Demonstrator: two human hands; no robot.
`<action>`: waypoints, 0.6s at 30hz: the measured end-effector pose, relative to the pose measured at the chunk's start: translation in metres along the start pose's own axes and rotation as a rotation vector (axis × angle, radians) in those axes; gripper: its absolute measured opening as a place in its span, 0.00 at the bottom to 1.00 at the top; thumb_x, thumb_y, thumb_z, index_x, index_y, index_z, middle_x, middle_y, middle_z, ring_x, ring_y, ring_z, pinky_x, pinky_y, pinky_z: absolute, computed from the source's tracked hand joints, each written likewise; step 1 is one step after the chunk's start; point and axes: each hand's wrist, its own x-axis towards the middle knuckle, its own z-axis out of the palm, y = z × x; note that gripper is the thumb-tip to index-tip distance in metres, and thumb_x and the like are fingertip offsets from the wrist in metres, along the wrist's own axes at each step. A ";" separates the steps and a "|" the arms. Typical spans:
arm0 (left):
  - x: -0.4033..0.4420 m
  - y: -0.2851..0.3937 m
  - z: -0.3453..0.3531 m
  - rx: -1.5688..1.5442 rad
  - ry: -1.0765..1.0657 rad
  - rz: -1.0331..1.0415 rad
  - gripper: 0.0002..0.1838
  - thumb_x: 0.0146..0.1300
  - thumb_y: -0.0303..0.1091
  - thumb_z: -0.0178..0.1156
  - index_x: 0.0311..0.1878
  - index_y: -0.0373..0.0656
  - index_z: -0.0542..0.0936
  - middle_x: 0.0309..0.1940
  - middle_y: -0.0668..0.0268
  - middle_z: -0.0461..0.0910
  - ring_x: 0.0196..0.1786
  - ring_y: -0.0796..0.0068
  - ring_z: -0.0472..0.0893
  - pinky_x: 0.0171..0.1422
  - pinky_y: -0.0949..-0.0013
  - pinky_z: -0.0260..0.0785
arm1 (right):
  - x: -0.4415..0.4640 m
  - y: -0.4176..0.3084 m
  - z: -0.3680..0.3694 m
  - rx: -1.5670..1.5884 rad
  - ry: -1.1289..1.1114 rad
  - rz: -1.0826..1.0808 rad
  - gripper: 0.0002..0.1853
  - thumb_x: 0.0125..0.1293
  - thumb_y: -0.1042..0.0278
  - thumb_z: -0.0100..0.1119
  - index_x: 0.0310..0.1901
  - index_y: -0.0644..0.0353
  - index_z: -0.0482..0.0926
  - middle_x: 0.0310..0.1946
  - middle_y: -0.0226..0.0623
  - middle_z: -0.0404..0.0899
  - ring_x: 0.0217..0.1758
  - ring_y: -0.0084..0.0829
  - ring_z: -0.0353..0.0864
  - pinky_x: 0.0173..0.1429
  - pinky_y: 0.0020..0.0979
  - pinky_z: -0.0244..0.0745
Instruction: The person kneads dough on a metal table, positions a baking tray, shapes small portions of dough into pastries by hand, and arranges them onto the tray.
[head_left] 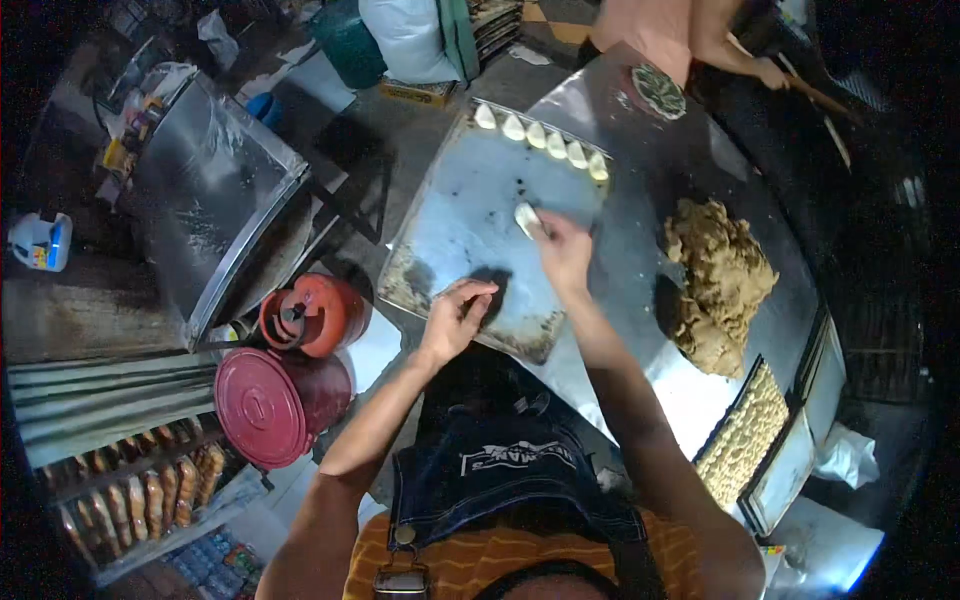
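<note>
A worn metal baking tray [450, 200] lies in front of me at the table's left edge. Along its far edge sits a row of several pale dough pieces [536, 134]. My right hand [565, 250] is over the tray's right part, its fingers closed on another pale dough piece [527, 219]. To its left, my left hand [463, 308] hovers above the near part of the tray, fingers curled and bent together; whether anything is between them is too small to tell. A big mound of brown dough [718, 285] rests on the metal table [640, 290], right of my right arm.
Another person [650, 35] stands at the far side, a hand on a wooden stick. A tray of small pieces [745, 430] lies at the near right. Left are a red lidded bucket [262, 408], an orange gas cylinder [325, 315] and a metal-topped counter [215, 190].
</note>
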 end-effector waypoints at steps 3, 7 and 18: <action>0.013 -0.006 -0.049 0.018 -0.014 -0.046 0.12 0.70 0.22 0.62 0.54 0.38 0.88 0.45 0.63 0.85 0.42 0.71 0.81 0.45 0.71 0.72 | 0.085 -0.031 0.077 -0.284 0.045 -0.160 0.14 0.60 0.57 0.71 0.47 0.47 0.92 0.31 0.32 0.87 0.32 0.41 0.83 0.38 0.37 0.77; 0.011 -0.026 -0.086 0.030 0.004 -0.075 0.12 0.69 0.23 0.62 0.53 0.38 0.88 0.45 0.62 0.86 0.40 0.70 0.81 0.44 0.70 0.73 | 0.139 -0.018 0.143 -0.424 0.110 -0.256 0.13 0.61 0.56 0.69 0.45 0.46 0.92 0.34 0.30 0.87 0.36 0.41 0.84 0.44 0.38 0.77; 0.000 -0.046 -0.090 -0.112 0.086 0.054 0.13 0.66 0.21 0.63 0.52 0.38 0.87 0.44 0.62 0.87 0.39 0.68 0.82 0.42 0.70 0.75 | 0.132 -0.009 0.171 -0.825 0.200 -0.597 0.15 0.67 0.56 0.60 0.53 0.46 0.86 0.47 0.29 0.83 0.42 0.41 0.83 0.50 0.43 0.70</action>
